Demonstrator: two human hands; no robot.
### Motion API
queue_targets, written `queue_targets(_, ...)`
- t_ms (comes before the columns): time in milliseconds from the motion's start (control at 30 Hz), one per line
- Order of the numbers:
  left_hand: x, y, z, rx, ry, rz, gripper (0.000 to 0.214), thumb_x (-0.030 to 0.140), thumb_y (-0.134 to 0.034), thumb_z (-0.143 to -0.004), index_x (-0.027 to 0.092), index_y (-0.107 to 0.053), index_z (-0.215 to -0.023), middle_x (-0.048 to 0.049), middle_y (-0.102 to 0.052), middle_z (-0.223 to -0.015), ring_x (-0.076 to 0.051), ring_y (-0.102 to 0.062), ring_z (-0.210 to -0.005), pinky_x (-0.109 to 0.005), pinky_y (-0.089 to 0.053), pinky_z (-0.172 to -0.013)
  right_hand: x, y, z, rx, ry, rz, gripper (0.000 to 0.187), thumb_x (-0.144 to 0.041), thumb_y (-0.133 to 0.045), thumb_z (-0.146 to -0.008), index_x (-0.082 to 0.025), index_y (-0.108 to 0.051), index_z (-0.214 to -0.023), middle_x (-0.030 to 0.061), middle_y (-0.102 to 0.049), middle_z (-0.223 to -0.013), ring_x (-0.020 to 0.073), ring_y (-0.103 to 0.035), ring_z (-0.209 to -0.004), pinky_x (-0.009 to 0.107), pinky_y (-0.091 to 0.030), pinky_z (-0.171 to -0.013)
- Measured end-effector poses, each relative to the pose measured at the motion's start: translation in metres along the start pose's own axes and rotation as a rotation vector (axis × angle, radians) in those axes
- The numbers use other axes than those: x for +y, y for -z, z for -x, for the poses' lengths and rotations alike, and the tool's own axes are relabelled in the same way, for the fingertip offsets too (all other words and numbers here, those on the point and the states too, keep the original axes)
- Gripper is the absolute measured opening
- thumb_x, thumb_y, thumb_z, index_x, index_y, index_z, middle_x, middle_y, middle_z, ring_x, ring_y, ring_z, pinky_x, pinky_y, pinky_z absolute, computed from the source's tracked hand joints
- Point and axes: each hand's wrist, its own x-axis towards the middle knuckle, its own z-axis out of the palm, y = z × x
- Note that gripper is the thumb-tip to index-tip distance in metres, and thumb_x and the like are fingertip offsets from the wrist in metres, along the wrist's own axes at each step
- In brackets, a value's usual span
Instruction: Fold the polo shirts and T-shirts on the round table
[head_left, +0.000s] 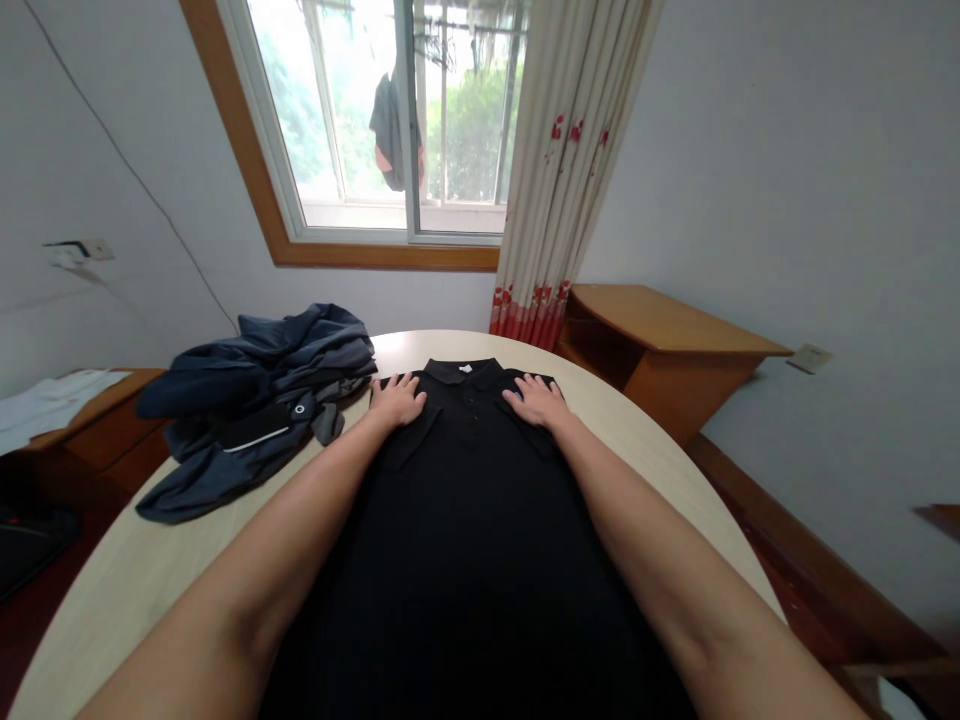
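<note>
A black polo shirt lies spread front side up on the round table, its collar toward the window and its short sleeves folded inward over the front. My left hand rests flat on the left shoulder area, fingers spread. On the opposite shoulder my right hand lies palm down, its fingers also apart. Neither hand grips the cloth. Buttons and a small white neck label show between the hands. The shirt's lower end blends into the dark bottom of the view, so its hem cannot be made out.
A heap of dark blue and grey clothes sits at the left of the pale round table. Behind stand a window and a curtain. A wooden desk is at the right, and a wooden cabinet at the left.
</note>
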Motion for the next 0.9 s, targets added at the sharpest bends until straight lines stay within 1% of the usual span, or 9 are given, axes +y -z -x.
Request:
queue_targets(67, 0.008, 0.001, -0.004, -0.020, -0.046, 0.024, 0.065, 0.049, -0.021, -0.100, 0.023, -0.031, -0.159, -0.0038, -0.018, -0.168, -0.028, -0.016, -0.155, -0.058, -0.013, -0.122, -0.007, 0.000, -0.003, -0.010, 0.065, -0.015, 0.072, -0.061, -0.024, -0.102, -0.018, -0.029, -0.159, 0.0093, -0.019, -0.167, 0.0259, -0.014, -0.155, 0.051, -0.008, -0.124)
queue_targets(133, 0.011, 0.001, -0.006, -0.027, -0.067, 0.050, 0.063, 0.047, -0.019, -0.101, 0.025, -0.029, -0.159, -0.0029, -0.016, -0.168, -0.025, -0.014, -0.156, -0.055, -0.013, -0.123, -0.009, -0.001, -0.005, -0.013, 0.066, -0.037, 0.071, -0.061, -0.021, -0.102, -0.019, -0.029, -0.159, 0.0075, -0.018, -0.168, 0.0250, -0.014, -0.155, 0.050, -0.009, -0.124)
queue_targets(300, -0.003, 0.005, 0.001, -0.007, 0.030, 0.000, 0.063, 0.044, -0.018, -0.102, 0.019, -0.032, -0.158, -0.0082, -0.022, -0.167, -0.026, -0.018, -0.155, -0.052, -0.015, -0.123, 0.004, 0.004, 0.008, 0.051, -0.120, -0.018, 0.069, -0.054, -0.015, -0.104, -0.014, -0.032, -0.158, 0.0103, -0.020, -0.167, 0.0267, -0.015, -0.155, 0.052, -0.010, -0.124)
queue_targets(400, 0.001, 0.009, 0.025, 0.023, 0.102, 0.012, 0.067, 0.047, -0.020, -0.101, 0.015, -0.033, -0.158, -0.0116, -0.021, -0.167, -0.031, -0.017, -0.154, -0.053, -0.016, -0.123, 0.001, 0.006, 0.031, 0.060, -0.097, -0.013, 0.070, -0.058, -0.016, -0.103, -0.018, -0.032, -0.158, 0.0098, -0.020, -0.167, 0.0304, -0.016, -0.154, 0.056, -0.011, -0.123)
queue_targets(500, 0.016, 0.006, 0.062, 0.038, 0.131, 0.074, 0.074, 0.059, -0.023, -0.098, 0.019, -0.031, -0.159, -0.0116, -0.016, -0.168, -0.039, -0.016, -0.153, -0.059, -0.020, -0.120, -0.011, 0.002, 0.061, 0.023, -0.067, -0.021, 0.073, -0.065, -0.018, -0.101, -0.024, -0.029, -0.160, 0.0086, -0.017, -0.168, 0.0352, -0.015, -0.154, 0.061, -0.012, -0.121)
queue_targets(600, 0.027, -0.001, 0.092, 0.003, 0.119, 0.092, 0.077, 0.066, -0.023, -0.096, 0.023, -0.031, -0.159, -0.0108, -0.015, -0.168, -0.042, -0.014, -0.153, -0.065, -0.019, -0.118, -0.020, -0.005, 0.085, -0.016, -0.095, -0.023, 0.074, -0.065, -0.021, -0.100, -0.023, -0.027, -0.160, 0.0097, -0.015, -0.169, 0.0375, -0.012, -0.154, 0.062, -0.012, -0.120)
queue_targets(667, 0.028, -0.004, 0.101, -0.010, 0.113, 0.076, 0.076, 0.065, -0.021, -0.096, 0.024, -0.031, -0.159, -0.0115, -0.015, -0.168, -0.041, -0.010, -0.154, -0.068, -0.016, -0.118, -0.022, -0.008, 0.092, -0.015, -0.102, -0.022, 0.074, -0.064, -0.021, -0.100, -0.022, -0.027, -0.160, 0.0090, -0.014, -0.169, 0.0372, -0.011, -0.154, 0.062, -0.012, -0.121)
queue_targets(767, 0.025, -0.005, 0.099, 0.007, 0.104, 0.058, 0.076, 0.065, -0.019, -0.096, 0.023, -0.030, -0.160, -0.0127, -0.014, -0.168, -0.040, -0.008, -0.154, -0.070, -0.015, -0.116, -0.022, -0.010, 0.090, 0.011, -0.107, -0.023, 0.074, -0.064, -0.021, -0.100, -0.022, -0.028, -0.160, 0.0082, -0.016, -0.169, 0.0369, -0.012, -0.154, 0.062, -0.011, -0.121)
queue_targets(900, 0.024, -0.003, 0.080, 0.012, 0.091, 0.059, 0.078, 0.067, -0.020, -0.096, 0.024, -0.029, -0.160, -0.0125, -0.015, -0.168, -0.039, -0.009, -0.154, -0.070, -0.016, -0.116, -0.020, -0.009, 0.074, 0.033, -0.116, -0.021, 0.073, -0.062, -0.021, -0.100, -0.021, -0.028, -0.160, 0.0085, -0.017, -0.168, 0.0371, -0.012, -0.154, 0.063, -0.012, -0.120)
